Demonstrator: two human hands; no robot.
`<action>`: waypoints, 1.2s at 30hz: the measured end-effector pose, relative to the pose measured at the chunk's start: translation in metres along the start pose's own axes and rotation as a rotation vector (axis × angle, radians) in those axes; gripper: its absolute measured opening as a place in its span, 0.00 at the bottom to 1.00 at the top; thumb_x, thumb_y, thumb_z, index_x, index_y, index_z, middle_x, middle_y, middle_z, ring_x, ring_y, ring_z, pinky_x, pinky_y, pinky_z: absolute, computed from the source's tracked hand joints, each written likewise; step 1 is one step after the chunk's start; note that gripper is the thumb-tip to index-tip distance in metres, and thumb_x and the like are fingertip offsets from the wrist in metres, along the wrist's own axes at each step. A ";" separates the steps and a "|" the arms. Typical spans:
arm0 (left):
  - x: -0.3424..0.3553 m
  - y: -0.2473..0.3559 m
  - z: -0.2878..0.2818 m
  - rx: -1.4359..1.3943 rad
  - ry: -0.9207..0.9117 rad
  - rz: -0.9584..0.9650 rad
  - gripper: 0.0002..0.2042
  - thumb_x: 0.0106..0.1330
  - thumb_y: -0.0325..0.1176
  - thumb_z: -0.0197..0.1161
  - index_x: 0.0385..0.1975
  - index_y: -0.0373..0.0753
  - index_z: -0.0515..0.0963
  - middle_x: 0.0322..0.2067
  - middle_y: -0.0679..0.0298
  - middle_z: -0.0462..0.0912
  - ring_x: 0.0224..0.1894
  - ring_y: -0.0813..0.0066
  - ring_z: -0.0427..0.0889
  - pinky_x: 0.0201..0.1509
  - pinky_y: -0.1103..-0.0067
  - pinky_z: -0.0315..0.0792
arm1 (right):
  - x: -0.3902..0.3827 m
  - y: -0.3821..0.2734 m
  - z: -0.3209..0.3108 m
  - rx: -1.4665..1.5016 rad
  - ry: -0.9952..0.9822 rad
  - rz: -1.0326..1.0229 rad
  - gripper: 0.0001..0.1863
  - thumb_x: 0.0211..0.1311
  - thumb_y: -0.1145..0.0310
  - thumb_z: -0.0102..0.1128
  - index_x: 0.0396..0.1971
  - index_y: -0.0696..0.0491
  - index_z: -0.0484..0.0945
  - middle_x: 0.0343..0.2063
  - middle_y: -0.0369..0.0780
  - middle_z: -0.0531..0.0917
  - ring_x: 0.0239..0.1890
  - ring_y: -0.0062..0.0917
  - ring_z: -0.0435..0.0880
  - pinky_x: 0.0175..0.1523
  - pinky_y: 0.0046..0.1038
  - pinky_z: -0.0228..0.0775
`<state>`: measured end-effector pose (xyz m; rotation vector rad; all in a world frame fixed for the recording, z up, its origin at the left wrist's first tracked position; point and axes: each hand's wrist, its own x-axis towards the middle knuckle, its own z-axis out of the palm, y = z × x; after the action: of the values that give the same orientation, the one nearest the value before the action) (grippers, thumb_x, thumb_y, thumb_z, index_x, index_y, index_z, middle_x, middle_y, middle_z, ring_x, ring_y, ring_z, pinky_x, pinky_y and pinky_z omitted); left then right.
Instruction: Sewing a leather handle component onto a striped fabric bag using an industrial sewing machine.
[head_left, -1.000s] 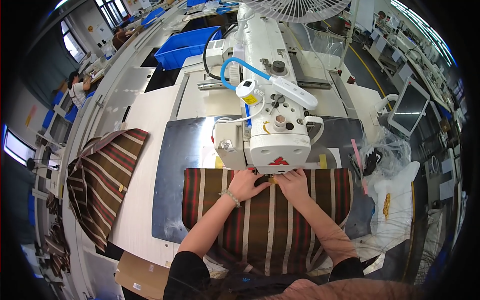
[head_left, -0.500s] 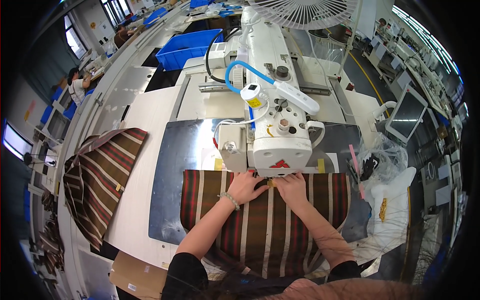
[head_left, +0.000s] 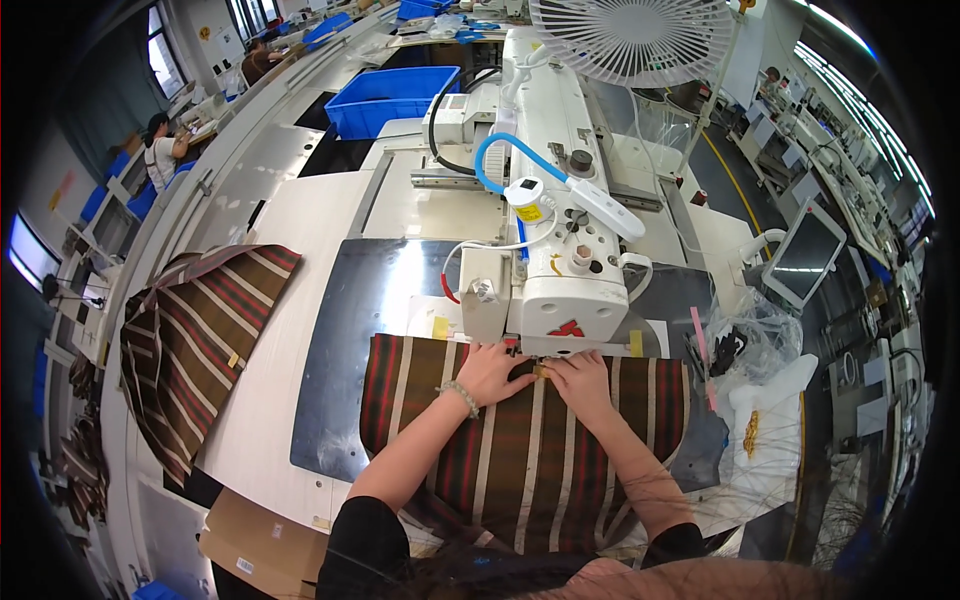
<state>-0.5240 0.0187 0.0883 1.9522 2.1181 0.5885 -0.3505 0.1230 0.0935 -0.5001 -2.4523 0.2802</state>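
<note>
Brown, red and cream striped fabric [head_left: 510, 450] lies over the metal plate of a white sewing machine [head_left: 575, 300]. My left hand [head_left: 490, 373], with a beaded bracelet at its wrist, rests on the cloth with thumb and fingers apart. Its fingertips reach under the machine head and are partly hidden there. On the other side of the needle area, my right hand [head_left: 580, 383] lies on the same cloth, fingers stretched forward. A small yellowish tab [head_left: 541, 371] sits between the two hands, close to my right fingertips. The needle itself is hard to make out.
Another striped piece [head_left: 205, 350] is folded at the left of the table. Behind stands a blue bin [head_left: 385, 105]. To the right are a tablet screen [head_left: 805, 250], clear plastic bags [head_left: 765, 335] and a pink strip [head_left: 702, 355]. Cardboard [head_left: 262, 535] lies lower left.
The whole view has shifted and tilted slightly, as the head moved. Both hands stay at nearly the same place on the cloth beneath the machine head.
</note>
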 end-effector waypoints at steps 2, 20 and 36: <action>0.002 0.002 -0.001 0.010 0.014 0.020 0.21 0.60 0.54 0.56 0.46 0.49 0.80 0.45 0.56 0.75 0.51 0.59 0.71 0.57 0.64 0.57 | 0.000 0.002 0.002 -0.022 -0.006 -0.026 0.06 0.47 0.67 0.65 0.26 0.50 0.81 0.28 0.36 0.79 0.36 0.32 0.78 0.44 0.36 0.66; 0.001 0.000 0.005 0.072 0.074 0.057 0.21 0.59 0.54 0.56 0.47 0.52 0.79 0.47 0.55 0.74 0.53 0.61 0.70 0.56 0.65 0.58 | -0.013 -0.020 0.000 -0.192 -0.060 -0.012 0.10 0.54 0.65 0.61 0.36 0.51 0.81 0.21 0.36 0.72 0.28 0.28 0.75 0.33 0.31 0.61; 0.001 -0.006 0.013 0.074 0.139 0.105 0.20 0.58 0.53 0.57 0.47 0.51 0.79 0.44 0.57 0.75 0.50 0.62 0.71 0.54 0.67 0.59 | -0.015 -0.018 0.006 -0.291 0.085 -0.059 0.14 0.46 0.66 0.67 0.37 0.46 0.83 0.21 0.32 0.68 0.23 0.22 0.71 0.31 0.28 0.55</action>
<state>-0.5243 0.0213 0.0745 2.1312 2.1569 0.6935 -0.3476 0.1000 0.0865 -0.5481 -2.4306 -0.1227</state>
